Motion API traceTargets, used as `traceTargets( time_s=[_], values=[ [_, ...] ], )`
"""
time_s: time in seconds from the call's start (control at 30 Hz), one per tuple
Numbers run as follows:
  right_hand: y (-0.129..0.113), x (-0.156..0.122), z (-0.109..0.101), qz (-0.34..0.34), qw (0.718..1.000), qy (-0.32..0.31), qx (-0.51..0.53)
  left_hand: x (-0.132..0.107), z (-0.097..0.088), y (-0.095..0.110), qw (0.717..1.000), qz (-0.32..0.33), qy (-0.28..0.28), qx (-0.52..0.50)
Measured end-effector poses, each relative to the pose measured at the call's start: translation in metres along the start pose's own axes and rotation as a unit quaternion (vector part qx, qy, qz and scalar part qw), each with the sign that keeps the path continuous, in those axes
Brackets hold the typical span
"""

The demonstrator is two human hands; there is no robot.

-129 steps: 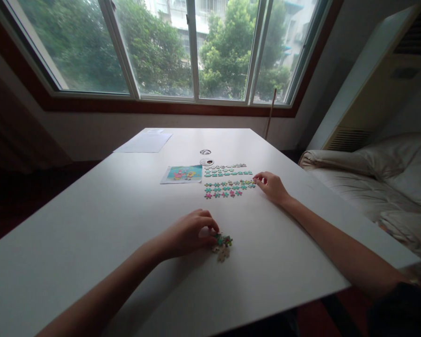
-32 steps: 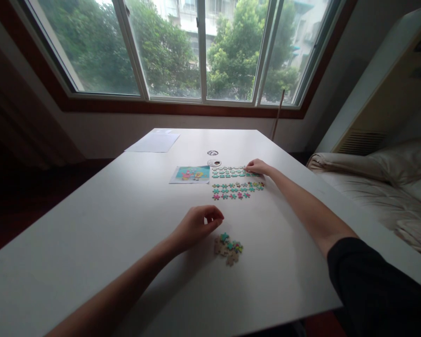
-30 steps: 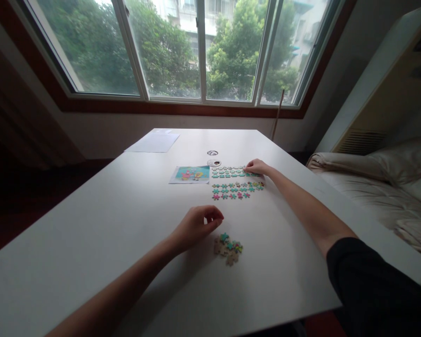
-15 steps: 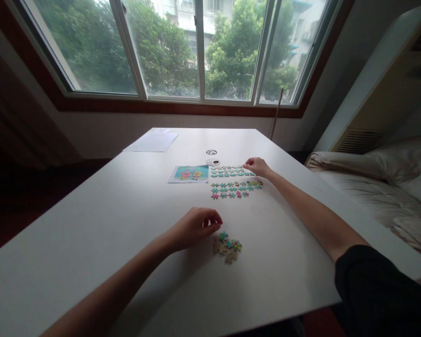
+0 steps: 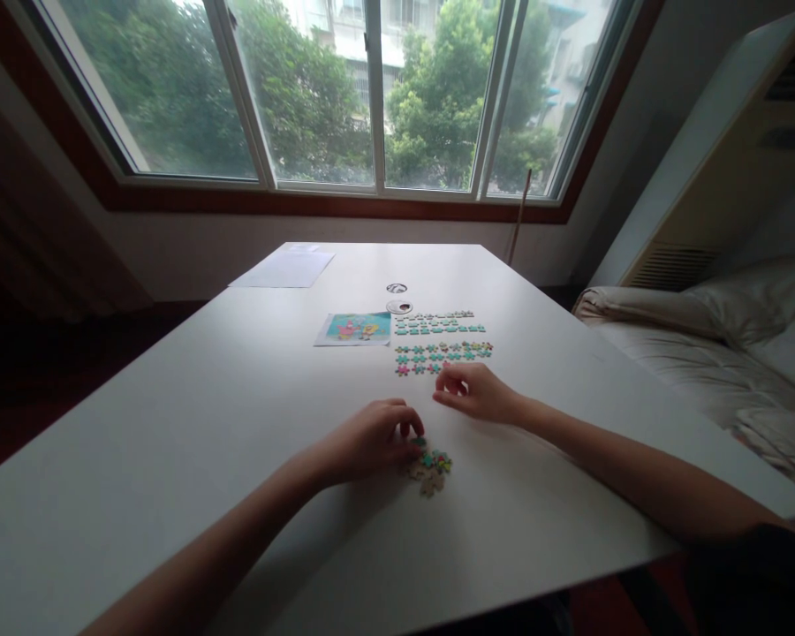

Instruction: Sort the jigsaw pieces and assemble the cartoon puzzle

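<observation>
My left hand is at a small pile of jigsaw pieces, its thumb and fingertips closed on a teal puzzle piece at the pile's upper left edge. Some pieces in the pile lie brown side up, others show teal, red and yellow. Just beyond it, my right hand hovers with curled fingers, thumb a little apart and nothing visible between them. It covers part of the nearest row of laid-out jigsaw pieces. More rows of pieces lie farther back.
Left of the rows lies a picture sheet with cartoon figures. Two round, flat items are behind it on the white table. Paper sheets lie at the far left, and a sofa stands to the right.
My right hand has come back from the far rows toward me and left. My left hand has lowered slightly and closed on a teal piece at the pile.
</observation>
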State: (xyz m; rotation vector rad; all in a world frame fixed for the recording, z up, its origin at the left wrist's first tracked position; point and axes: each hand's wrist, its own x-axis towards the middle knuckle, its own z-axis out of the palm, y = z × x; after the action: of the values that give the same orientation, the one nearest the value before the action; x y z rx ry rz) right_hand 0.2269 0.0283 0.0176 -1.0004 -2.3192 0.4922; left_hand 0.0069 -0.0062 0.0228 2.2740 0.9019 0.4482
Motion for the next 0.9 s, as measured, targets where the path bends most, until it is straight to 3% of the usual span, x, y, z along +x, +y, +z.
traceTargets(
  time_s=[0.3, 0.43, 0.5, 0.7, 0.9],
  values=[
    [-0.01, -0.01, 0.008, 0.007, 0.999, 0.002, 0.034, 0.005, -0.003, 0.0, 0.993, -0.042, 0.024, -0.106],
    [-0.017, -0.012, 0.009, 0.014, 0.997, 0.003, 0.072, 0.008, -0.006, 0.001, 0.945, -0.102, 0.092, -0.296],
    [-0.02, -0.012, 0.011, 0.024, 0.995, -0.002, 0.097, 0.009, -0.006, 0.002, 0.923, -0.143, 0.12, -0.335],
    [-0.02, -0.011, 0.014, 0.06, 0.989, 0.012, 0.135, 0.008, -0.005, 0.004, 0.908, -0.189, 0.145, -0.345],
    [-0.02, -0.011, 0.015, 0.065, 0.986, 0.026, 0.151, 0.009, -0.003, 0.002, 0.927, -0.158, 0.142, -0.31]
  ],
)
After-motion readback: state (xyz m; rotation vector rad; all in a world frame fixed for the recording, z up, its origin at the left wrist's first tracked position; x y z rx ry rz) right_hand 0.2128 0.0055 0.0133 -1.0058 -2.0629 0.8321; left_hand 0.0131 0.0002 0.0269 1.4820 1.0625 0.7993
